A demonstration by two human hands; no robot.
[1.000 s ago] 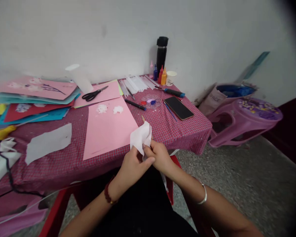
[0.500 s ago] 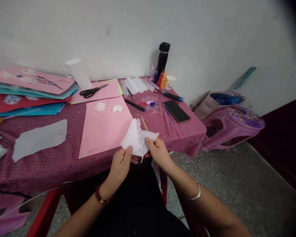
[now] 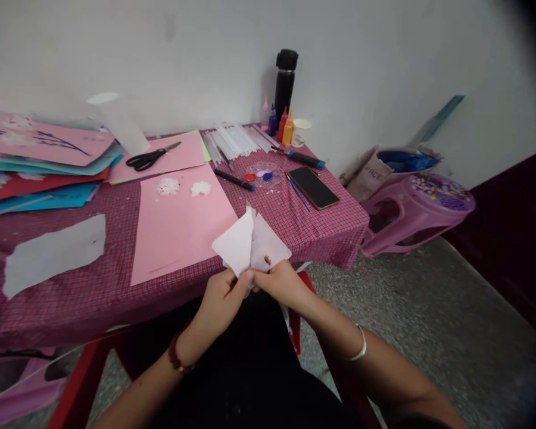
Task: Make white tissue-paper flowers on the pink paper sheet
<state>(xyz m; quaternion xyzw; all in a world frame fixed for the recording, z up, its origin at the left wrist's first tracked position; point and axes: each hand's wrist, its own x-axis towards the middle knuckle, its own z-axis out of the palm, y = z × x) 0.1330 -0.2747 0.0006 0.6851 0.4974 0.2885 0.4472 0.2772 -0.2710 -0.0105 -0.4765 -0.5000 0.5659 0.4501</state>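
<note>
A white tissue [image 3: 236, 241], folded to a pointed shape with a small brown mark on its right part, is held just over the front edge of the table. My left hand [image 3: 221, 298] pinches its lower end from the left. From the right, my right hand [image 3: 283, 283] grips the same lower end, thumbs close together. Left of the tissue lies a pink sheet [image 3: 178, 226] with two white dabbed paint patches. A palette [image 3: 268, 174] with red and purple paint sits beyond the tissue.
Scissors [image 3: 152, 157], a black marker [image 3: 233, 180], a phone [image 3: 313, 187], paint bottles [image 3: 287, 128], a black flask [image 3: 284, 86] and a paper cup [image 3: 301, 132] stand or lie on the table. A loose white sheet [image 3: 56, 253] is at left, a pink stool [image 3: 420, 208] at right.
The tissue has gone from crumpled and spread to a neater pointed form. Both hands have come together at its lower end. The view has shifted slightly, so the table items appear farther left and higher.
</note>
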